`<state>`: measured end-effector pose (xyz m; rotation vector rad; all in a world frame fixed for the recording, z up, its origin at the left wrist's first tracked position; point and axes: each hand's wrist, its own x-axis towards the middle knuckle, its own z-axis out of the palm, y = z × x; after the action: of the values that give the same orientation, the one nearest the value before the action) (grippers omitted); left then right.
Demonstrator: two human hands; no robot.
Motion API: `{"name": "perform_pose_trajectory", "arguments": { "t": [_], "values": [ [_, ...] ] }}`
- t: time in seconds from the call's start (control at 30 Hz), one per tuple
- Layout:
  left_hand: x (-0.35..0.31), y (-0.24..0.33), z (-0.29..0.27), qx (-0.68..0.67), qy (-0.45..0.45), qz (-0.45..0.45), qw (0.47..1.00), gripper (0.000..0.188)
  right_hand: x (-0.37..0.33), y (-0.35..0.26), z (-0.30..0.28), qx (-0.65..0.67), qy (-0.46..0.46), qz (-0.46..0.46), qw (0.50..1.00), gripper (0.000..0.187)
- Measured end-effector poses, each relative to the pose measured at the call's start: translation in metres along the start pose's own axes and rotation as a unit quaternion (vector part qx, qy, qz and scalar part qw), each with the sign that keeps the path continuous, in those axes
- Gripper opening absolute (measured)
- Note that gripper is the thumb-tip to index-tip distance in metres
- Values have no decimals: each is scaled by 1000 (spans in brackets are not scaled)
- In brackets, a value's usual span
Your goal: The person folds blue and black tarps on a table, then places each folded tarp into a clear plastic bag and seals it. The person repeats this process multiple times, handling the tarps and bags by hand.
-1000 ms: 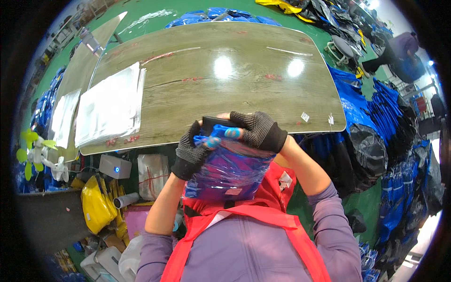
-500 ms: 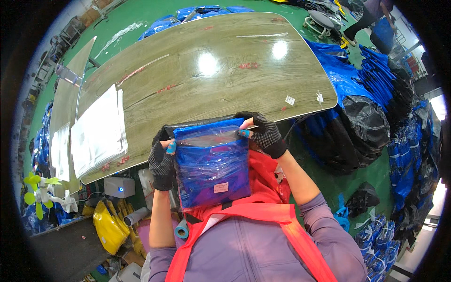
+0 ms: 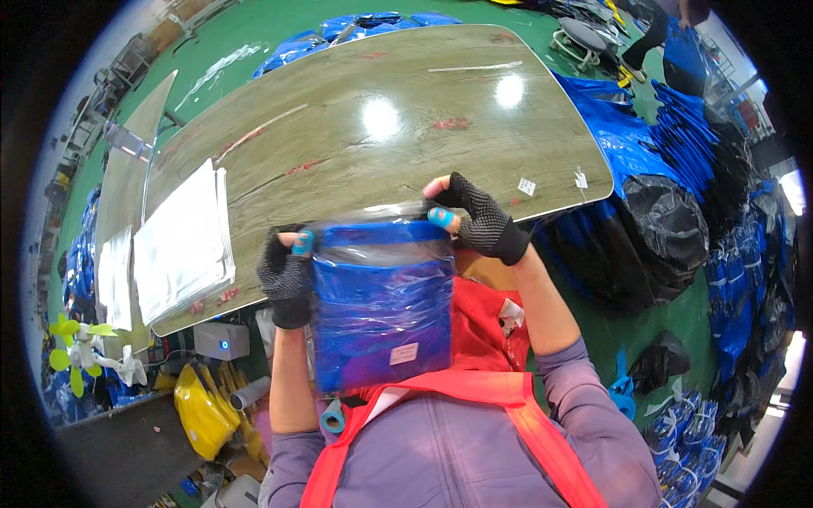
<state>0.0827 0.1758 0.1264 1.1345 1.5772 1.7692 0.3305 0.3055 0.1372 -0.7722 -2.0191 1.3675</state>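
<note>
A clear plastic bag (image 3: 377, 330) with a folded blue item inside hangs between my hands, in front of my chest at the table's near edge. A small white label sits low on it. My left hand (image 3: 286, 275), in a black dotted fingerless glove, pinches the bag's upper left corner between thumb and fingers. At the upper right corner, my right hand (image 3: 483, 220), gloved the same way, grips the bag's mouth. Blue tape wraps both thumbs. The bag's top edge is blurred by motion.
The wood-patterned table (image 3: 339, 161) spreads ahead, with a stack of clear plastic bags (image 3: 182, 245) at its left. Large blue and black bundles (image 3: 660, 237) stand right of it. A small green fan (image 3: 76, 347) and yellow items (image 3: 203, 411) are at lower left.
My hands have moved slightly apart, the right one rising a little. The bag's clear mouth now stands up above the blue item; the dark strip along its top no longer shows.
</note>
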Motion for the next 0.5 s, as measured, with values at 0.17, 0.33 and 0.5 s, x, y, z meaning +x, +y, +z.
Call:
{"name": "perform_pose_trajectory", "arguments": {
  "t": [0.17, 0.33, 0.5],
  "values": [
    [-24, 2, 8, -167, -48, -46, 984, 26, 10, -23, 2, -120, -204, 31, 971, 79],
    [-46, 8, -6, -189, -217, -155, 945, 44, 11, -9, 4, -10, -148, 88, 985, 63],
    [-39, 2, -8, -95, -254, -149, 951, 37, 10, 12, 1, 30, -169, 69, 983, 66]
  ]
}}
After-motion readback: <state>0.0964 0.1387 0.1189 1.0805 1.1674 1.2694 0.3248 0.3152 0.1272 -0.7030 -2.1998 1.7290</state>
